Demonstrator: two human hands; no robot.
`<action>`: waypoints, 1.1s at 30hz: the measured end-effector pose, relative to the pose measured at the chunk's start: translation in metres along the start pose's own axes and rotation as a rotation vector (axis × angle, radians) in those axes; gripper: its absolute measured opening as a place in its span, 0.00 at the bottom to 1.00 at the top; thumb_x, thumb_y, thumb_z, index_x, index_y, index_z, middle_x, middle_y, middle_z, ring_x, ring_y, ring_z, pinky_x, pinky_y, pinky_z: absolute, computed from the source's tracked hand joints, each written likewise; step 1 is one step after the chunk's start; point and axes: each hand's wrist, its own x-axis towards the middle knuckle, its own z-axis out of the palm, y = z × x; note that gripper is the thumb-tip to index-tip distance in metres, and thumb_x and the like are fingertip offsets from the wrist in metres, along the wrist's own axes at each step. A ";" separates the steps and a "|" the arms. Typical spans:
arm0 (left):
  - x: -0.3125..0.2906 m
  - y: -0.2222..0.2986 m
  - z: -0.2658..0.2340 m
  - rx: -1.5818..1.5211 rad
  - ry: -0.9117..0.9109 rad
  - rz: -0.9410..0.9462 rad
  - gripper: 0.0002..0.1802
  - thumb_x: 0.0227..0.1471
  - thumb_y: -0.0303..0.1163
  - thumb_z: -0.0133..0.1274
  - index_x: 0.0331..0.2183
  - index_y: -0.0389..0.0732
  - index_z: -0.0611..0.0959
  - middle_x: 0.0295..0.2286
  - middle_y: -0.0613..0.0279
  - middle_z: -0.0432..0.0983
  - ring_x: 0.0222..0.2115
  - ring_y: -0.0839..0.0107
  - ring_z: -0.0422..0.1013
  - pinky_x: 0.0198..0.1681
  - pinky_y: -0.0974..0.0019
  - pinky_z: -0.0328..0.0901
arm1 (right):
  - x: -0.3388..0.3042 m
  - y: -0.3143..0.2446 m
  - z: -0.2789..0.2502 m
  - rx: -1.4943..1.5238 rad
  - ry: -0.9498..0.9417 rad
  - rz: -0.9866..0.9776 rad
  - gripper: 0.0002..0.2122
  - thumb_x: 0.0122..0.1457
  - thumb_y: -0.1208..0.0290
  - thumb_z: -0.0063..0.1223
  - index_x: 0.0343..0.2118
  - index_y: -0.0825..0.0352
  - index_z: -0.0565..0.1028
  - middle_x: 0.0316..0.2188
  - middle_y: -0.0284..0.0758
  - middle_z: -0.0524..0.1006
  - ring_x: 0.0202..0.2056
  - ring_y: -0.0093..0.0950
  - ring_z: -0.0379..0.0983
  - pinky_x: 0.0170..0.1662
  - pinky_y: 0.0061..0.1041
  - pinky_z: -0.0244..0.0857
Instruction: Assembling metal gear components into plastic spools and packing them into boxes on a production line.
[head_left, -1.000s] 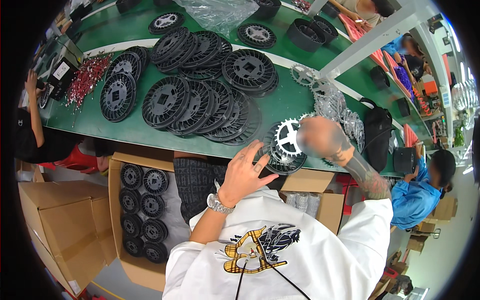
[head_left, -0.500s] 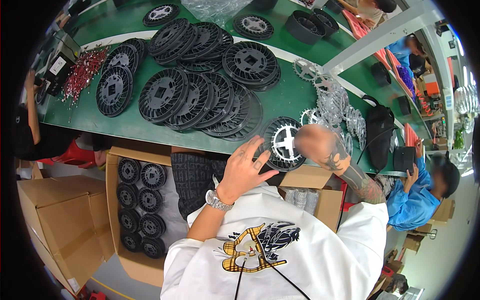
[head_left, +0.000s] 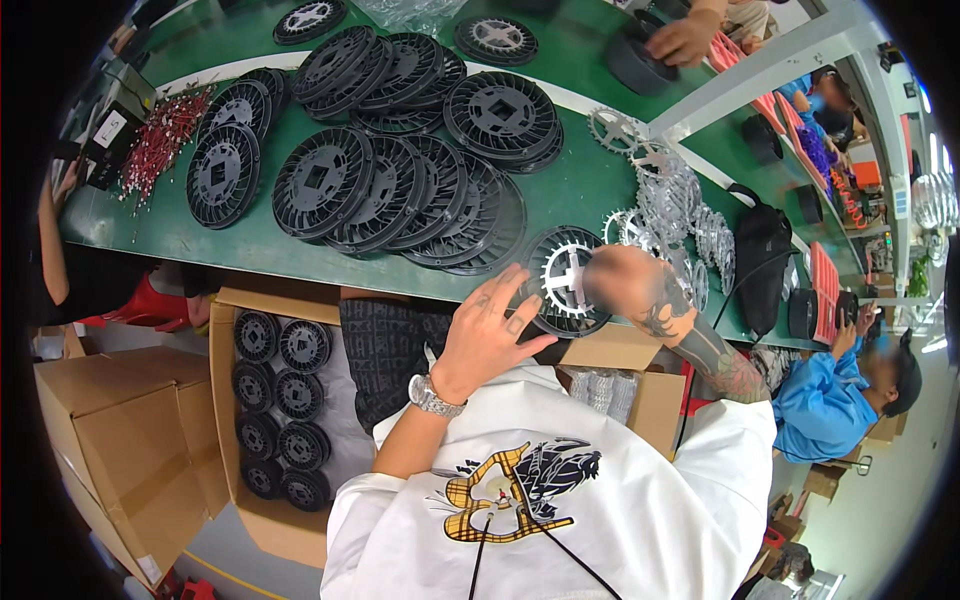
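Observation:
Near the table's front edge lies a black finned disc (head_left: 541, 249) with a silver toothed ring with cross-shaped spokes (head_left: 551, 277) on it. My left hand (head_left: 492, 335) is at the disc's left rim, fingers spread and fingertips against the edge. Over the right part of the ring is my right hand (head_left: 632, 285); its fingers are blurred, so their grip does not show. Beyond it sits a heap of silver toothed rings (head_left: 665, 195). More black finned discs (head_left: 322, 183) lie in overlapping piles to the left, some with a square hole in the middle.
Red wires (head_left: 165, 140) lie in a bunch at the far left. Below the table, an open carton (head_left: 285, 540) holds stacked black discs. A black bag (head_left: 762, 262) stands at the right. Across the table, another person's hand (head_left: 686, 40) touches a black round housing (head_left: 640, 66).
The silver toothed ring and my right hand have shifted slightly left on the disc. My left hand stays at the rim. Across the table, another person's hand has come onto a black housing.

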 end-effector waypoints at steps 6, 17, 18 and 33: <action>0.000 -0.001 0.000 -0.002 0.002 -0.001 0.31 0.39 0.48 0.71 0.42 0.44 0.78 0.50 0.50 0.71 0.52 0.50 0.73 0.52 0.52 0.71 | 0.006 0.002 -0.003 -0.105 0.011 -0.091 0.11 0.50 0.76 0.65 0.38 0.64 0.82 0.43 0.36 0.79 0.37 0.34 0.79 0.37 0.30 0.75; 0.000 -0.001 0.001 -0.010 0.008 -0.008 0.29 0.40 0.49 0.70 0.41 0.45 0.79 0.50 0.52 0.71 0.51 0.50 0.73 0.51 0.53 0.71 | 0.001 -0.007 -0.008 -0.006 0.036 0.009 0.09 0.52 0.74 0.65 0.37 0.67 0.82 0.38 0.37 0.78 0.35 0.35 0.79 0.36 0.31 0.74; 0.000 -0.001 0.000 -0.006 0.008 -0.005 0.30 0.40 0.49 0.70 0.42 0.45 0.79 0.50 0.52 0.71 0.51 0.50 0.73 0.51 0.53 0.72 | 0.001 -0.007 -0.007 -0.005 0.034 0.010 0.09 0.52 0.74 0.65 0.37 0.67 0.82 0.38 0.37 0.78 0.35 0.35 0.79 0.36 0.31 0.74; -0.003 -0.002 0.003 -0.002 0.009 -0.005 0.31 0.39 0.49 0.71 0.43 0.45 0.77 0.51 0.52 0.70 0.52 0.51 0.73 0.49 0.53 0.72 | 0.001 -0.006 -0.004 0.051 -0.016 0.031 0.09 0.53 0.76 0.64 0.38 0.67 0.82 0.38 0.37 0.78 0.33 0.36 0.78 0.35 0.32 0.73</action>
